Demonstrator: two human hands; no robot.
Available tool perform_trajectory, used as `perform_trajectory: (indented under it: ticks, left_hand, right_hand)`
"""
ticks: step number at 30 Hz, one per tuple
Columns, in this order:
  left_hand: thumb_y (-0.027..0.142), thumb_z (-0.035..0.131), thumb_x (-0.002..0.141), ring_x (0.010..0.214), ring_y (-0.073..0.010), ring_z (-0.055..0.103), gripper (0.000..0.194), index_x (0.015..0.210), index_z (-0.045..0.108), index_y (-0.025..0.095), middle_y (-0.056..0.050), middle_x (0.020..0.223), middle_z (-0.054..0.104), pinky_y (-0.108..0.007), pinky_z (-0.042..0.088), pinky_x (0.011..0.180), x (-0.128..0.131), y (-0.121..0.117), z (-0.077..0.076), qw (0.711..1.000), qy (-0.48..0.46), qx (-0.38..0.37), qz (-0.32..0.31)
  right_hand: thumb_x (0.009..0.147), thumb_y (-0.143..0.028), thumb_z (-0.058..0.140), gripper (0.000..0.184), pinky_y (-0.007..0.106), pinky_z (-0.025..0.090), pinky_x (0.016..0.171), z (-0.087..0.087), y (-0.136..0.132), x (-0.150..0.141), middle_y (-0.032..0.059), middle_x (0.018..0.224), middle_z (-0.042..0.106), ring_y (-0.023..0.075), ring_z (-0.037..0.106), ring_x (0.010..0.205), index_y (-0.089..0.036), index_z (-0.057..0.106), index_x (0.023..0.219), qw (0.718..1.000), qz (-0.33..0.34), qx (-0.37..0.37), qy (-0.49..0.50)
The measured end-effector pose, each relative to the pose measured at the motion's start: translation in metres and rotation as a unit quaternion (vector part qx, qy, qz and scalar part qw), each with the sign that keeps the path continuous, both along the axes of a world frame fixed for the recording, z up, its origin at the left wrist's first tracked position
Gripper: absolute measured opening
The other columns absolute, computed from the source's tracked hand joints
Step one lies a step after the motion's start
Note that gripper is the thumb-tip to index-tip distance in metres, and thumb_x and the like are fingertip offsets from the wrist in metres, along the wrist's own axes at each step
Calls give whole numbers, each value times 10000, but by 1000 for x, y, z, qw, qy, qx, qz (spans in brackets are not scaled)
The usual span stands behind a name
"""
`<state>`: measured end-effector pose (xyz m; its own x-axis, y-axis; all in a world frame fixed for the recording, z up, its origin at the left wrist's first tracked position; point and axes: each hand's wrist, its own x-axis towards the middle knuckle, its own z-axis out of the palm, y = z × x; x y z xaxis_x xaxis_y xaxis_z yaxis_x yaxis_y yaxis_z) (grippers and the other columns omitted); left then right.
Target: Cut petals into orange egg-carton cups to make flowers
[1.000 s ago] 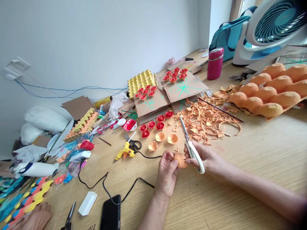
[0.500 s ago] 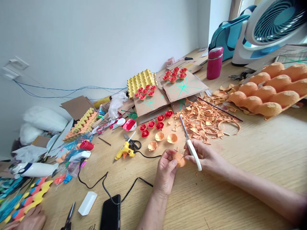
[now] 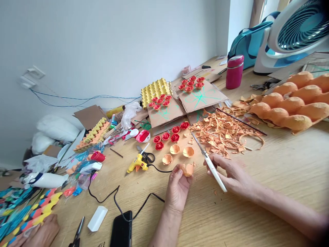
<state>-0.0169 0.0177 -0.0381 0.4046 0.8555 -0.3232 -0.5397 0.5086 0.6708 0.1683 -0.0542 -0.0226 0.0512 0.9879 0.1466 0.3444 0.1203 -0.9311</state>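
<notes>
You're pinching the cup [image 3: 189, 169] in your left grip [image 3: 177, 188], holding scissors [image 3: 215, 174] in your right grip [image 3: 232, 175], apart from the cup. Scraps [image 3: 222, 132] are lying beyond the right grip, glue gun [image 3: 138, 162] left of the left grip.

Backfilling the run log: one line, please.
left hand: holds orange egg-carton cup | right hand: holds white-handled scissors | cup, scissors: apart

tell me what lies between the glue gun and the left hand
The head view shows a black cord between the glue gun and left hand.
</notes>
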Motion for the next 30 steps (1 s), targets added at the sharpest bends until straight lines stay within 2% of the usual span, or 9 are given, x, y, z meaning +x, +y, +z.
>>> perform_trajectory:
  ticks: [4,11,16,22,26,30]
  left_hand:
    - [245,780,690,857,-171,605,172,822,679,201,-20,876,663,-264,433,664,-2,2,0,999,-30,7,16]
    - [247,758,729,620,-92,441,154,791,630,187,15,730,543,-230,339,566,-1,1,2,998,-51,38,-17]
    - [262,772,745,608,-75,416,190,768,605,173,28,692,515,-213,347,582,2,-2,0,994,19,108,6]
    - [301,781,751,570,-60,395,209,798,614,185,48,677,524,-198,334,566,2,-1,-2,984,97,145,37]
    - [321,790,741,561,-62,392,213,789,635,183,48,651,532,-198,325,557,2,-1,-2,976,128,170,48]
    - [313,787,746,558,-62,396,199,800,643,187,51,627,528,-192,319,556,2,0,-3,972,137,184,50]
  right_hand:
    - [902,-403,550,227,275,430,611,3,-1,-1,3,790,581,160,514,699,-215,498,785,1000,-5,-1,1]
    - [935,-423,476,238,285,413,597,4,-2,-1,2,750,553,168,495,676,-214,513,826,999,14,-5,-41]
    - [927,-348,512,179,309,395,646,0,-4,-3,8,741,592,176,506,664,-223,492,799,987,57,23,-151]
    - [889,-331,568,145,366,374,752,3,-4,-1,22,748,610,199,545,677,-226,501,815,951,72,83,-289]
    - [881,-344,581,159,384,358,780,2,-2,4,20,743,606,210,557,683,-225,504,809,935,62,92,-336]
    - [912,-380,547,191,395,353,808,1,-2,7,18,739,606,211,575,688,-219,507,818,932,45,100,-346]
